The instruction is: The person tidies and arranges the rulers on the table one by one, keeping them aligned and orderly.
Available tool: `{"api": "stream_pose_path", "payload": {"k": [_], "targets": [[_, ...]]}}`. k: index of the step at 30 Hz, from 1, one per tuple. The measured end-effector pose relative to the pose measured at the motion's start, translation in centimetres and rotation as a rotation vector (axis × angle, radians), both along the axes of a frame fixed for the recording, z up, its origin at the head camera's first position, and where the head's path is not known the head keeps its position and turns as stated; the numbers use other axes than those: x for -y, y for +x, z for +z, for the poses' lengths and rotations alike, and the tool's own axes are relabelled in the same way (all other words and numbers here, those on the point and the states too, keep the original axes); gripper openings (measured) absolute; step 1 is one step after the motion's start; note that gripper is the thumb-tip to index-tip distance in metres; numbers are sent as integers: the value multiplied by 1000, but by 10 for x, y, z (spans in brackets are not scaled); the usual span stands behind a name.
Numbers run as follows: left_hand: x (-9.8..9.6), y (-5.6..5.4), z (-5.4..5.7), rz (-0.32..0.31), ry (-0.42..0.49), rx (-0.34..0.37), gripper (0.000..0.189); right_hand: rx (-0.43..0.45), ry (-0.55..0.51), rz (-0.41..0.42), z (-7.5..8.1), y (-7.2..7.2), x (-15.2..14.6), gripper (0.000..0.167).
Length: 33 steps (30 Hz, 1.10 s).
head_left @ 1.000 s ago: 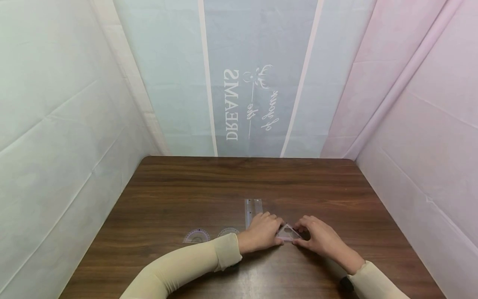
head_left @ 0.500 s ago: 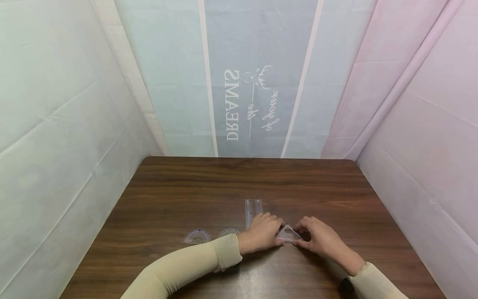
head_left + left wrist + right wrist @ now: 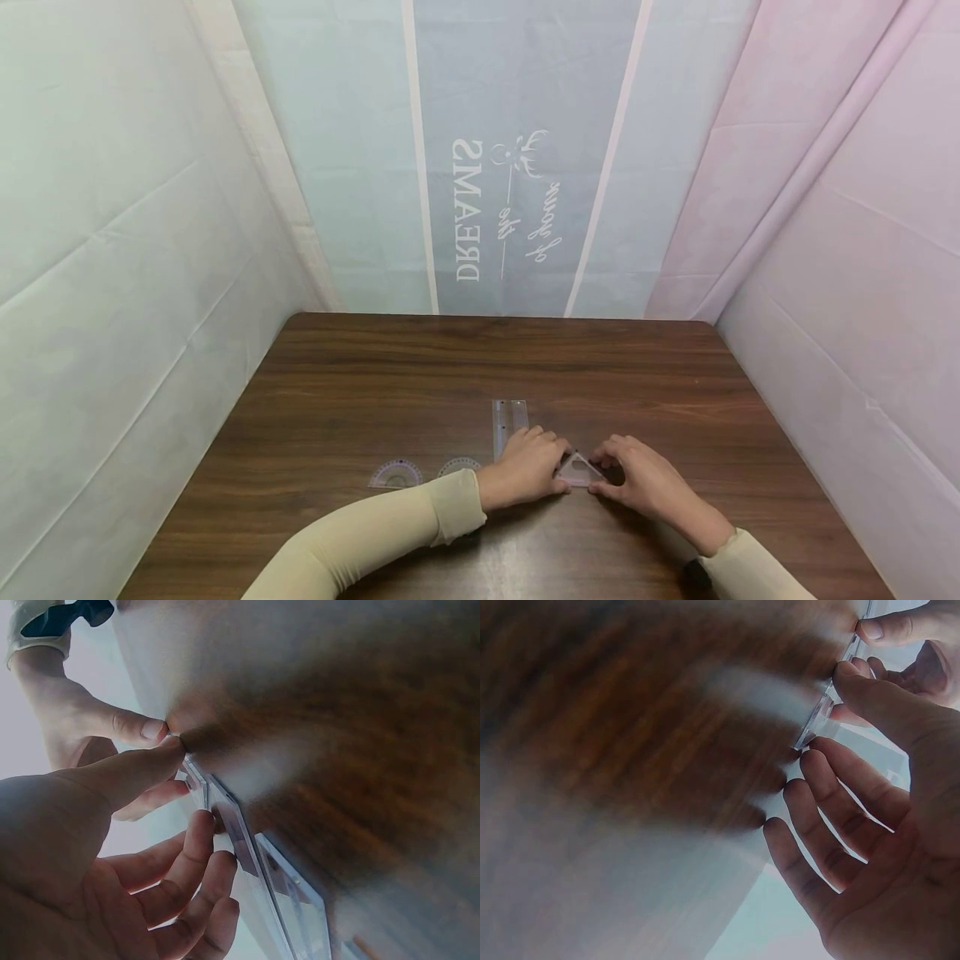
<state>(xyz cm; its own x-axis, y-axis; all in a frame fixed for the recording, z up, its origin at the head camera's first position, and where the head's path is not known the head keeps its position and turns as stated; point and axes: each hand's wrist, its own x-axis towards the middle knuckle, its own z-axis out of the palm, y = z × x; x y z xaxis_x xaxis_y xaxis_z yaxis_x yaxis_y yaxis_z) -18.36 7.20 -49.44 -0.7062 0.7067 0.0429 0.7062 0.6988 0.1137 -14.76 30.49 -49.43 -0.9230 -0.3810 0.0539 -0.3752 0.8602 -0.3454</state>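
Note:
A small clear triangular set square (image 3: 578,472) lies flat on the brown wooden table between my two hands. My left hand (image 3: 523,468) pinches its left side, thumb at the near corner and forefinger near the top. On the other side, my right hand (image 3: 637,473) pinches the right edge in the same way; the right wrist view shows the clear plastic (image 3: 815,722) by the thumb and fingertips. A clear straight ruler (image 3: 501,421) lies beyond my left hand, which hides its near end.
Two clear protractors lie to the left: a whole purple-marked protractor (image 3: 397,475) and another protractor (image 3: 457,464) partly behind the left sleeve (image 3: 390,521). The table (image 3: 360,367) meets a hanging cloth (image 3: 360,167) at the back, with more cloth at both sides.

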Motion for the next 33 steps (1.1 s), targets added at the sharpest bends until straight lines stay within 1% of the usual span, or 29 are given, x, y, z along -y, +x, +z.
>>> {"api": "stream_pose_path", "payload": {"k": [6, 11, 13, 16, 20, 24, 29, 33], "targets": [[1, -1, 1, 4, 15, -10, 49, -5, 1, 18, 1, -3, 0, 36], [5, -7, 5, -10, 65, 3, 41, 10, -35, 21, 5, -7, -2, 38], [8, -12, 8, -14, 86, 12, 38, 23, -50, 5, 8, -9, -1, 37], [15, -19, 16, -5, 99, 44, 40, 20, -45, -19, 13, -13, 0, 36], [27, -31, 28, 33, 134, 91, 44, -8, -34, -33, 19, -19, 0, 39], [41, -42, 37, 75, 175, 102, 46, -36, -42, -24, 25, -27, -1, 40], [62, -56, 40, 120, 204, 79, 49, -45, -39, -26, 29, -35, -4, 44], [82, -68, 40, 163, 256, 75, 50, -48, -48, -38, 32, -42, -9, 51]]}}
